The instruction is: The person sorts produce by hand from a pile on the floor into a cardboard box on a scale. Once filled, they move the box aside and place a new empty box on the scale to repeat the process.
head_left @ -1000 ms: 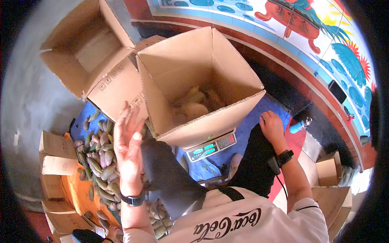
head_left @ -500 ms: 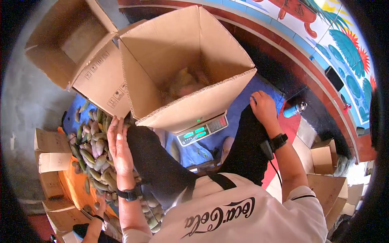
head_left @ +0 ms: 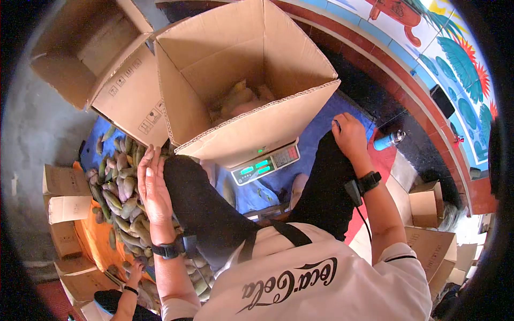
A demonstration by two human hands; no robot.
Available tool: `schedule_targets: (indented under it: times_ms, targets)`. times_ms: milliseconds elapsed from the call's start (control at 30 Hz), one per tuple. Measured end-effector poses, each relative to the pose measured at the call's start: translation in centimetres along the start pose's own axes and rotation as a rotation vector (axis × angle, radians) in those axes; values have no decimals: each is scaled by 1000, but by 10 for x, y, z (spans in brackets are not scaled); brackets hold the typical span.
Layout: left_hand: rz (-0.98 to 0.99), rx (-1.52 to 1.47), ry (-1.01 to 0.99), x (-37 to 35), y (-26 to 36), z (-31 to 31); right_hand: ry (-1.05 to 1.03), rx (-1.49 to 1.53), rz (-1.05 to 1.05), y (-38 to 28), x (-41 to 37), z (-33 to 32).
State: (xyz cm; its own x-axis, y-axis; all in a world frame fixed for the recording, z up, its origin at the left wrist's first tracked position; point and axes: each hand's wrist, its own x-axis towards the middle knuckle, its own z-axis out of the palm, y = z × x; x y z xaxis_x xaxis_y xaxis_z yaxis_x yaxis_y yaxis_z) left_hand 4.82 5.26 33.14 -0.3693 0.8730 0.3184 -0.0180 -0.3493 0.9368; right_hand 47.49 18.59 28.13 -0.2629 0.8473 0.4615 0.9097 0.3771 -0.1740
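My left hand (head_left: 155, 187) is held beside my left knee, its fingers stretched out, with nothing in it. Just beyond it lies a heap of long green-brown and pinkish tubers (head_left: 123, 198), which look like sweet potatoes. My right hand (head_left: 350, 136) rests on my right knee, fingers loosely bent and empty. Between and in front of my knees, a tall open cardboard box (head_left: 257, 125) stands on a digital scale (head_left: 265, 164) with lit green displays. Several tubers (head_left: 243, 99) lie at the bottom of the box. The scale's platform is hidden under it.
Another open carton (head_left: 128, 99) stands against the box's left side. A person's hand (head_left: 135, 274) is at the heap, lower left. More cartons (head_left: 67, 182) stand at left and right (head_left: 428, 249). A blue bottle (head_left: 388, 140) is by the right wall.
The view has shifted slightly. The other person's hand has moved a little up at the heap. My left hand stays by my knee, and my right hand stays on the other knee.
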Motion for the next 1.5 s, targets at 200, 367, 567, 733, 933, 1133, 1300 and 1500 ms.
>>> schedule_targets:
  times_ms: [200,367,567,733,933,1133,1300,1500]
  targets:
    - [4,-5,1,1,0,3,24,-8,-10,1,0,2]
    - [5,-66,4,2,-2,2,23,-2,-4,-1,3,5]
    - [3,-127,15,-4,4,-2,75,51,7,-5,6,9]
    - [-17,-170,39,-28,21,-2,147,106,2,-6,10,19]
    - [-125,-117,73,-49,29,-12,172,156,-26,-20,18,17]
    - [-216,-162,36,-37,16,-13,202,150,-23,-32,21,13]
    - [-221,-166,-37,-5,18,4,226,326,51,-27,26,11]
    - [-231,-82,-102,36,21,36,239,471,88,-15,48,-19]
